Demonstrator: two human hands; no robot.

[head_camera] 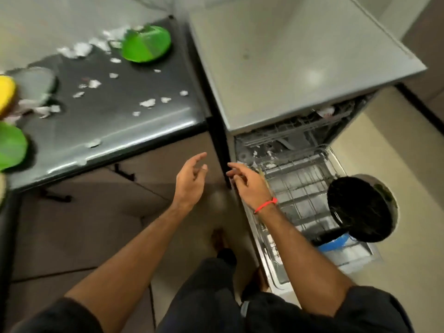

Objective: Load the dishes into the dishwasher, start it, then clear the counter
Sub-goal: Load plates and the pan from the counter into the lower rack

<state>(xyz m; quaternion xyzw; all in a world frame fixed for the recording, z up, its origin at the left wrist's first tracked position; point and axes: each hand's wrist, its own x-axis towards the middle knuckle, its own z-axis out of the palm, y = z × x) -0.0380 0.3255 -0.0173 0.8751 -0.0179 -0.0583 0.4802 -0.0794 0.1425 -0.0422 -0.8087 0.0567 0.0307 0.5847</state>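
The dishwasher (300,68) stands at the right with its door down and the lower rack (300,186) pulled out. A black pan (360,207) leans in the rack, with a blue dish (336,242) beside it. On the black counter (115,131) lie a green plate (146,44) at the back, a grey plate (36,84), a yellow dish (6,92) and another green plate (10,145) at the left edge. My left hand (191,181) and my right hand (247,186) hover empty, fingers relaxed, in front of the cabinet between counter and rack.
White scraps of paper (147,102) are scattered over the counter. Brown cabinet doors (84,224) with dark handles sit under it. The open dishwasher door reaches into the tiled floor space at the right. My legs stand below, close to the door.
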